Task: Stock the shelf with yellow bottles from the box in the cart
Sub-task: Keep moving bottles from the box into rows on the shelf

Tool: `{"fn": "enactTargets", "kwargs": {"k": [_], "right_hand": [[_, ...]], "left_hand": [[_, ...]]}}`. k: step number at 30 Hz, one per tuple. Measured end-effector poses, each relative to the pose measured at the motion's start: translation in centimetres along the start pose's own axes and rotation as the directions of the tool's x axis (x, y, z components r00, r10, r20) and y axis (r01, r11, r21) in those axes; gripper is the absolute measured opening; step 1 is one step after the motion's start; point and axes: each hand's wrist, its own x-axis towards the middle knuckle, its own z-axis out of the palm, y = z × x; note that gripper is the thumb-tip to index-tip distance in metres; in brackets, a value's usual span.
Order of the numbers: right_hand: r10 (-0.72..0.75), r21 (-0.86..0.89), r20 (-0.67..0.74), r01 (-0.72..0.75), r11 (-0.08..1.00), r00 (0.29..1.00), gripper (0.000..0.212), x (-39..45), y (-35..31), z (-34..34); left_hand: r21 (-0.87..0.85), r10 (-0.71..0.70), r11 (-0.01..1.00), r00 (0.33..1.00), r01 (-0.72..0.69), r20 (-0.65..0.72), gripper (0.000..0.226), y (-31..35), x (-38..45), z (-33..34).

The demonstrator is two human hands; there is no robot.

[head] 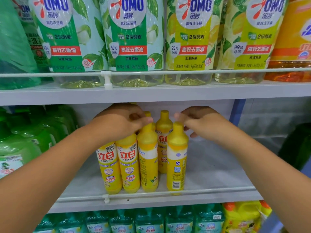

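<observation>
The tops of the leftmost yellow bottles (pixel 127 163) are hidden behind the left hand (pixel 124 121), and more bottles at the back are only partly visible. That hand is curled over the caps; it seems to be pinching the cap of the third bottle (pixel 148 157), though blur makes this unsure. The right hand (pixel 200 121) pinches the cap of the rightmost bottle (pixel 176 157) with fingers bent. The hands are apart, one at each side of the cluster. The bottles stand upright on the middle shelf (pixel 218 179), behind its front rail (pixel 210 190).
</observation>
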Motion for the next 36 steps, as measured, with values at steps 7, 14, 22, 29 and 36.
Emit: {"fn": "enactTargets", "kwargs": {"k": [7, 14, 22, 29, 36], "right_hand": [[-0.001, -0.058, -0.014, 0.0, 0.998, 1.0, 0.03, -1.5, -0.1, 2.2], [-0.032, 0.032, -0.03, 0.033, 0.999, 0.999, 0.017, 0.1, -0.3, 3.6], [-0.041, -0.072, -0.013, 0.04, 0.997, 0.999, 0.031, 1.1, -0.6, 3.7], [-0.097, -0.157, 0.053, 0.105, 0.982, 0.994, 0.02, 0.9, -1.0, 2.9], [-0.08, -0.142, -0.027, 0.075, 0.987, 0.996, 0.031, 0.9, -1.0, 3.5]], "left_hand": [[0.078, -0.002, 0.997, 0.995, -0.006, 0.103, 0.041, 0.8, 0.4, 0.9], [0.034, -0.019, 0.999, 0.995, 0.015, 0.102, 0.036, 0.7, 0.5, 1.0], [-0.062, -0.051, 0.997, 0.998, 0.054, 0.043, 0.038, -0.2, 0.8, 1.9], [-0.101, 0.022, 0.995, 0.993, -0.011, 0.115, 0.019, -0.3, 0.9, 1.0], [-0.05, -0.037, 0.998, 0.998, 0.04, 0.047, 0.039, 0.1, 1.1, 1.7]]}}
